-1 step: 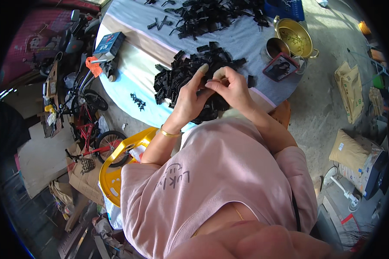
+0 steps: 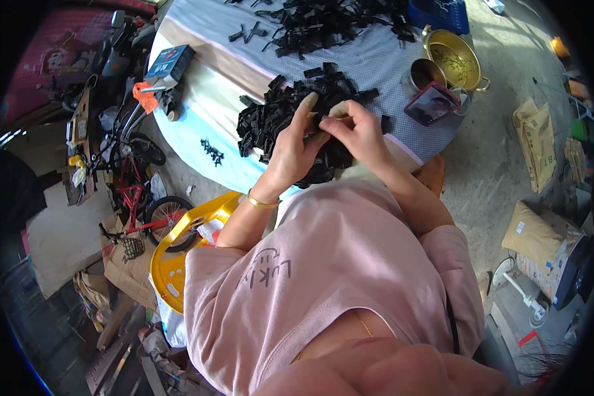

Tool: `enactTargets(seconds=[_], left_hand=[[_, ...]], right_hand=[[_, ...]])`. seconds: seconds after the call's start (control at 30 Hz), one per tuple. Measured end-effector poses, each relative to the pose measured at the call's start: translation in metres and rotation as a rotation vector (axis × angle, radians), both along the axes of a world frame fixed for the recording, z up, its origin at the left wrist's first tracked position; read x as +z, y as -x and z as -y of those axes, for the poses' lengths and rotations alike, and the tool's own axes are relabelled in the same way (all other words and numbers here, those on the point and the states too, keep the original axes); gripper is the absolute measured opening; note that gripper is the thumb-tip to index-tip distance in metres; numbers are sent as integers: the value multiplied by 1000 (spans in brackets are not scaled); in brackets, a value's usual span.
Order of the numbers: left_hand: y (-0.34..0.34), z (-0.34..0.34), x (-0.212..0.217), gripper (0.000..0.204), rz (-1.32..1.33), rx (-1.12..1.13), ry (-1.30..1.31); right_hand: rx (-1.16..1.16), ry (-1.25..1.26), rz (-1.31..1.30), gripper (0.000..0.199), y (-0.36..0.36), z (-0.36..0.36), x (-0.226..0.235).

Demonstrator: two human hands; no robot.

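Above a pile of black plastic pieces [image 2: 264,122], my two hands meet near the table's front edge. My left hand [image 2: 292,150] is closed, its index finger pointing up and its thumb against the right fingertips. The fingers of my right hand [image 2: 362,135] are bent into a pinch beside it. Something small and dark seems to lie between the fingertips, too hidden to name. A larger heap of black pieces [image 2: 323,26] covers the far side of the table. Several tiny black parts [image 2: 212,152] lie apart at the left.
On the table's right stand a gold two-handled pot [image 2: 457,63], a metal cup [image 2: 426,72], a propped phone [image 2: 431,104] and a blue basket [image 2: 442,16]. A dark box [image 2: 170,65] sits at the left edge. A yellow plastic chair [image 2: 171,261] and a red bicycle [image 2: 135,211] are left of me.
My right thumb and fingers have shifted slightly against the left fingertips. The picture on the phone differs. The piles look the same.
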State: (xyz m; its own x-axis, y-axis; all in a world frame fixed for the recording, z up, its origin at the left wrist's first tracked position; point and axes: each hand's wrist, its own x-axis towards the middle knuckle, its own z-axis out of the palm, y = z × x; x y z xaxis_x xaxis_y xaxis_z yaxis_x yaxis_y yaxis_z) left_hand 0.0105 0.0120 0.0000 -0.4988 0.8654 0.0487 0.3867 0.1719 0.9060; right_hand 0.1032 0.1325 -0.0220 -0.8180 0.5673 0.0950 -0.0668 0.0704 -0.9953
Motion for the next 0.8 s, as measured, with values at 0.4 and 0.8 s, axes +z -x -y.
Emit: enactTargets(seconds=[0.4,0.8], left_hand=[[-2,3,0,24,385,100,-194],[-5,9,-1,18,-197,119,-164]], right_hand=[[198,241,54,13,-7,2,4],[238,258,69,13,-9,9,3]])
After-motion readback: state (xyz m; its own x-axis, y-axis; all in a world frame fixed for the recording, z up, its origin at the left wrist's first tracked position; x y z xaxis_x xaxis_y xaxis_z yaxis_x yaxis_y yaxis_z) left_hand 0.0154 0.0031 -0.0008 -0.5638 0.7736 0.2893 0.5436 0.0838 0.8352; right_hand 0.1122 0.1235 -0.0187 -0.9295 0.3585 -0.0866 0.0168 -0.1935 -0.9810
